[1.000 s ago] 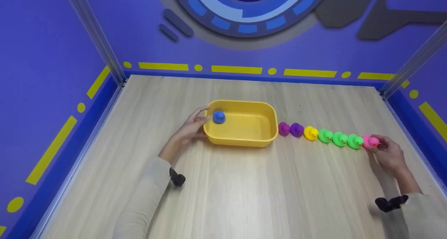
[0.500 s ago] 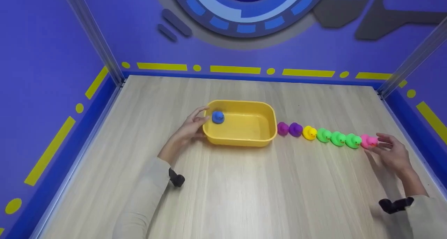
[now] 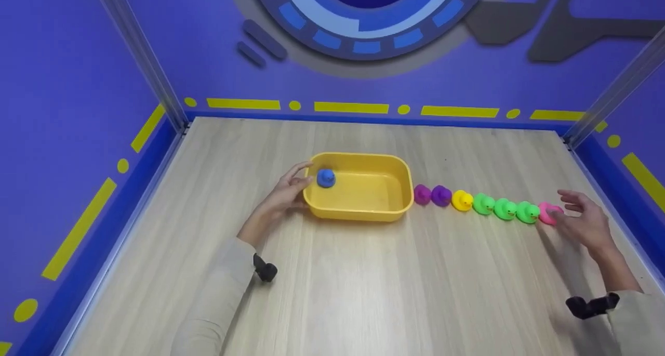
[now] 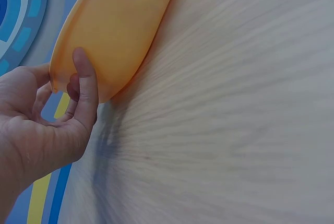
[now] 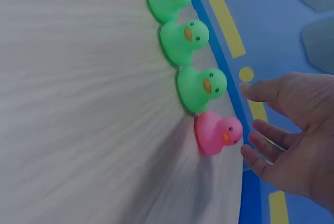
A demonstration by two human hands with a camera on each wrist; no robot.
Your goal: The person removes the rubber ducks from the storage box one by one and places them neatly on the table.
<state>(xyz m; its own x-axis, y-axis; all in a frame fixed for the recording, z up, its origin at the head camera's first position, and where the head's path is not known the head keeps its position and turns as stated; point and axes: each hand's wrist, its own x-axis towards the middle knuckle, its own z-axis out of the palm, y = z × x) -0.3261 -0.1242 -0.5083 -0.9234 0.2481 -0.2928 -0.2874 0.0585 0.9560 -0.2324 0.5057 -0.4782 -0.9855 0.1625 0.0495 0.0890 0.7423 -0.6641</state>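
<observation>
A yellow plastic tub (image 3: 358, 215) stands on the table with a blue rubber duck (image 3: 326, 178) inside its left end. My left hand (image 3: 283, 196) holds the tub by that end; the left wrist view shows its fingers and thumb curved round the corner. From the tub's right side runs a row of rubber ducks: magenta (image 3: 422, 194), purple (image 3: 441, 195), yellow (image 3: 462, 200), several green (image 3: 505, 209), and a pink duck (image 5: 211, 132) at the right end. My right hand (image 5: 297, 135) is spread loosely beside the pink duck, holding nothing.
Wood-look tabletop (image 3: 363, 288) lies under everything. Blue-purple panels enclose it at the back (image 3: 358, 86) and both sides, with metal posts (image 3: 140, 60) in the corners. Black wrist cameras (image 3: 592, 306) sit on both sleeves.
My right hand has let go of the pink duck and drawn slightly back to the right, its fingers opening. The left hand, tub and ducks keep their places.
</observation>
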